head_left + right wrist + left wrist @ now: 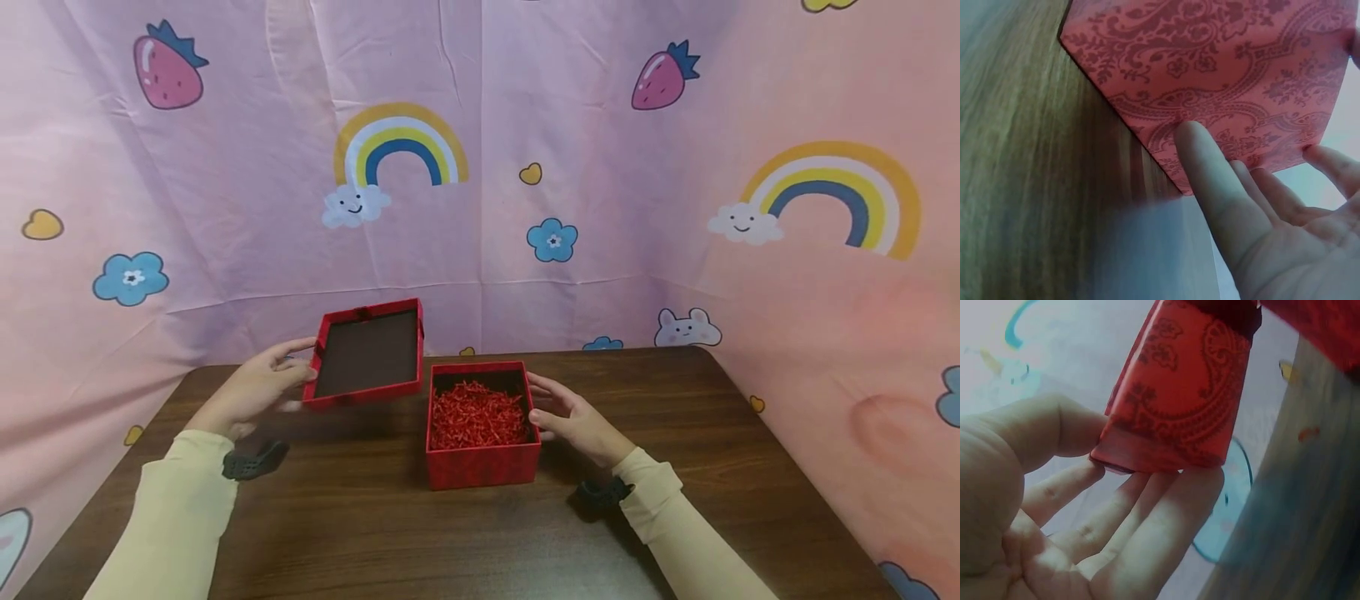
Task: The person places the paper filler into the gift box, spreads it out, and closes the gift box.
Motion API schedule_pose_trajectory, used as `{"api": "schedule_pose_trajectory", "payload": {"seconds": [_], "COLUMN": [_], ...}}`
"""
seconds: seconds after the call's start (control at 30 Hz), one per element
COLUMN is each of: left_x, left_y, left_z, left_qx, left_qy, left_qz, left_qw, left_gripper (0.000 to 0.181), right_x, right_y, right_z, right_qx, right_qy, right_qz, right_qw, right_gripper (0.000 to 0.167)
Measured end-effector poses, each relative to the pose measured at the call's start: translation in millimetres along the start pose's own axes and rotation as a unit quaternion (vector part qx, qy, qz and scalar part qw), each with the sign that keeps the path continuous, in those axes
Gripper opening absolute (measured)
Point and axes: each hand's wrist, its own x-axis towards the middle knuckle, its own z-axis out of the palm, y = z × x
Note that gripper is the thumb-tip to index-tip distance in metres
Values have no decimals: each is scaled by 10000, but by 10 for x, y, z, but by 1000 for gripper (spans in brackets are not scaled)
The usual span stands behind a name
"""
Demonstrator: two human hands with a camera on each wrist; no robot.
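Note:
A red lid (367,390) with a dark inner face is tilted up above the table, its inside facing me. My left hand (258,383) grips its left edge between thumb and fingers; in the left wrist view the lid's patterned side wall (1179,400) sits between them. To the right stands an open red box (483,467) filled with red shredded paper (480,417). My right hand (573,421) rests against the box's right side. In the right wrist view its extended fingers (1216,181) touch the patterned box wall (1222,75).
Both the box and my hands are over a dark brown wooden table (360,525). A pink and lilac cloth (495,100) with rainbows, strawberries and flowers hangs behind the table and along its sides. A dark band (255,462) is on my left wrist, another (603,493) on my right.

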Motion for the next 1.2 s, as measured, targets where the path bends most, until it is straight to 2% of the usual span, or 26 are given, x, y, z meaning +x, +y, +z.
{"api": "schedule_pose_trajectory", "payload": {"seconds": [0.2, 0.4, 0.5, 0.63, 0.7, 0.8, 1.0, 1.1, 1.2], "left_x": [-37, -4, 38, 90, 107, 99, 110, 124, 124], "left_y": [239, 443, 522, 650, 709, 791, 917, 949, 958], "left_z": [188, 381, 509, 693, 783, 906, 1160, 1279, 1376], "left_qx": [-123, -174, -319, -399, -402, -418, -717, -741, -661], "left_qy": [-108, -300, -376, -431, -451, -437, -508, -428, -237], "left_qz": [35, -6, -71, -90, -74, -50, 63, 116, 149], "left_qw": [9999, 9994, 9988, 9982, 9981, 9982, 9961, 9963, 9974], "left_gripper": [72, 73, 71, 69, 68, 67, 66, 66, 65], "right_x": [-15, -19, -23, -27, -33, -48, -50, -32, -4], "right_y": [-3, -105, -168, -294, -366, -482, -622, -646, -655], "right_z": [4, 26, 63, 106, 124, 168, 205, 141, 64], "right_qx": [-339, -780, -751, -928, -1013, -1006, -492, -477, -573], "right_qy": [37, 139, 661, 1581, 1806, 1834, 1459, 1430, 1560], "right_qz": [13, 115, 204, -162, -455, -774, -1075, -1023, -801], "right_qw": [9994, 9968, 9948, 9829, 9773, 9748, 9822, 9833, 9828], "right_gripper": [70, 70, 66, 54, 49, 45, 43, 44, 43]}}
